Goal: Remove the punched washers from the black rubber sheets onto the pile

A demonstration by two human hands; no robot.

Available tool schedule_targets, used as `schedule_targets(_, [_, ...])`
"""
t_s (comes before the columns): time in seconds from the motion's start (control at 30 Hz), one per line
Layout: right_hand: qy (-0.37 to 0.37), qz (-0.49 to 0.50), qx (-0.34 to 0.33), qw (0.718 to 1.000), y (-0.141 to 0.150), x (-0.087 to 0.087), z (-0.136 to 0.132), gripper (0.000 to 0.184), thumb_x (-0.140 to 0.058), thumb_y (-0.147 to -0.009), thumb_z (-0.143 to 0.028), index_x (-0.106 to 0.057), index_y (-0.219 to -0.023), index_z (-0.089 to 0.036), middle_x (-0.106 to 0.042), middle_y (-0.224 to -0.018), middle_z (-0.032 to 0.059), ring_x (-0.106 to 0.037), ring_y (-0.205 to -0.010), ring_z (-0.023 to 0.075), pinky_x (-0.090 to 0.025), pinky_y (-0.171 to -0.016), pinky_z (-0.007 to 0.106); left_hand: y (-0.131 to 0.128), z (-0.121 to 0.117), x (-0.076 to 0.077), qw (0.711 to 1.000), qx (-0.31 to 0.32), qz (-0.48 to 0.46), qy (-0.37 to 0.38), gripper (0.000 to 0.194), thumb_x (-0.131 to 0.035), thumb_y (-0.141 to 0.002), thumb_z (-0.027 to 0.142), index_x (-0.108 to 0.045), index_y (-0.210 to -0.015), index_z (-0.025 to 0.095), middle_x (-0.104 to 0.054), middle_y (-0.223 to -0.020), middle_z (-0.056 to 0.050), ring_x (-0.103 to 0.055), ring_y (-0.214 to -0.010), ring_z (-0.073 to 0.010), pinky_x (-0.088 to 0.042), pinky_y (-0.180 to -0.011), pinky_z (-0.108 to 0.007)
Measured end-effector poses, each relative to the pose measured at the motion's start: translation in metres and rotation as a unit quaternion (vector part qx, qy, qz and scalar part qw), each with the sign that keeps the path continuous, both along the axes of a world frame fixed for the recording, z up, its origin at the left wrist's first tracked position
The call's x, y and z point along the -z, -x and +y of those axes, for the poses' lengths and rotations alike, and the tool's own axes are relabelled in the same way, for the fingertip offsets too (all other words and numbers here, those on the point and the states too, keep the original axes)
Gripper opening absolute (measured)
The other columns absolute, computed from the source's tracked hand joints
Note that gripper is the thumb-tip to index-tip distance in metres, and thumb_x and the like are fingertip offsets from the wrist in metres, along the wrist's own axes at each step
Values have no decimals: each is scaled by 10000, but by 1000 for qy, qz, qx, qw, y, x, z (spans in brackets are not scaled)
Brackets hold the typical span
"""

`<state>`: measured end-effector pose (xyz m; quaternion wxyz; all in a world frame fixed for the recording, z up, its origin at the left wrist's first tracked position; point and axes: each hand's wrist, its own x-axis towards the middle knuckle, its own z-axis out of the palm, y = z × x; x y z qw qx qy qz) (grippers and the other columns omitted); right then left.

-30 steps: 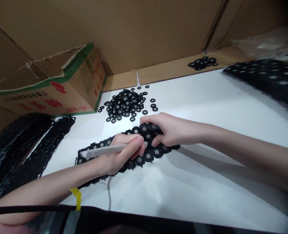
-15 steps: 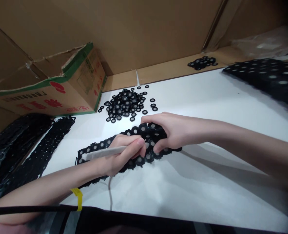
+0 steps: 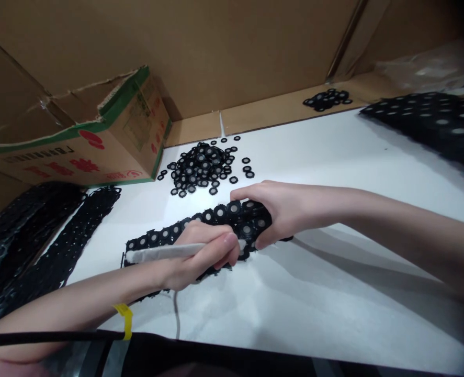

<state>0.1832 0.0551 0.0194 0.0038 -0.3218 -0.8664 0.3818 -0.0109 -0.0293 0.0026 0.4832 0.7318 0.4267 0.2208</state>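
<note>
My left hand (image 3: pixel 208 251) is closed around a slim white pen-shaped tool (image 3: pixel 165 253), its tip pointing right at the black strip beneath. The strip (image 3: pixel 155 238) is made of rows of black rings with pale round centres and lies slantwise on the white table. My right hand (image 3: pixel 273 212) grips the strip's right part between thumb and fingers, and that part looks slightly raised. My left hand and forearm hide much of the strip's middle and near edge.
A pile of loose black rings (image 3: pixel 200 167) lies beyond the strip; a smaller heap (image 3: pixel 326 99) sits farther back. A cardboard box (image 3: pixel 129 136) stands left, near black ringed strips (image 3: pixel 78 235). A dark ringed sheet (image 3: pixel 431 123) is at right. A grey cord (image 3: pixel 176 314) hangs nearby.
My left hand with the pen-shaped tool has moved slightly right and down along the strip. My right hand has shifted a little right, still gripping the strip.
</note>
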Motion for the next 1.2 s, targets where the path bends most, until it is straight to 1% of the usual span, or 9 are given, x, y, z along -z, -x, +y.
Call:
schedule_targets(0.33, [11,6,-16,1000,-1,1,2,341,-756,-581,-191,-500,-802,-226,-550,-749,-36,-538,-693,151,-365,-514,240,-2,-1,1,1000,0,15,-21,436,-336,-981,327,-539,-635,158,-494,-560,3,-458,-515,-101,-379,-524,-244])
schedule_targets(0.63, [60,8,-53,997,0,-3,5,351,-750,-601,-221,-491,-837,-210,-564,-781,-41,-527,-721,143,-349,-577,244,-3,7,-7,987,138,81,-15,378,-300,-996,245,-525,-706,154,-499,-648,20,-464,-587,-85,-389,-613,-218])
schedule_targets(0.7, [59,8,-53,997,-1,-3,5,357,-759,-602,-237,-499,-845,-208,-563,-799,-37,-533,-735,149,-361,-589,247,-1,7,-7,991,121,63,-2,385,-310,-991,252,-535,-695,154,-494,-629,18,-457,-576,-89,-383,-598,-225])
schedule_targets(0.83, [53,-20,-44,997,-5,-3,8,425,-795,-576,-283,-527,-896,-208,-587,-880,-10,-560,-803,183,-399,-605,259,8,10,-3,998,54,-26,28,423,-330,-981,261,-553,-641,142,-444,-559,15,-423,-539,-92,-361,-549,-234])
schedule_targets(0.9, [44,-45,-43,997,-9,-4,11,479,-815,-559,-330,-551,-940,-206,-611,-933,13,-575,-838,208,-414,-616,273,14,15,2,998,-1,-56,19,431,-347,-980,283,-553,-629,140,-440,-545,18,-404,-522,-88,-346,-535,-235])
schedule_targets(1.0, [20,-67,-42,997,-11,-5,15,506,-785,-596,-488,-592,-964,-200,-646,-948,43,-592,-847,238,-427,-645,305,20,24,11,993,-81,-81,1,430,-395,-972,330,-550,-619,140,-454,-551,25,-385,-499,-79,-319,-514,-238])
schedule_targets(1.07, [-11,-51,-30,998,-8,-3,17,445,-701,-686,-548,-617,-937,-191,-665,-934,58,-597,-841,240,-427,-679,322,21,27,16,992,-96,-83,-1,421,-422,-965,344,-559,-623,140,-461,-553,28,-385,-494,-75,-311,-509,-239])
schedule_targets(1.1, [-28,-35,-20,999,-5,0,18,391,-653,-742,-532,-625,-922,-186,-673,-929,63,-598,-837,234,-424,-697,327,21,28,17,992,-100,-82,-2,421,-424,-966,346,-561,-625,140,-459,-549,30,-382,-493,-74,-308,-509,-239])
schedule_targets(1.2, [-65,26,8,998,5,14,17,203,-544,-856,-367,-620,-856,-178,-675,-891,64,-582,-810,200,-411,-717,319,20,29,19,989,-118,-84,-11,420,-422,-971,345,-551,-626,143,-445,-545,36,-371,-492,-71,-304,-514,-240])
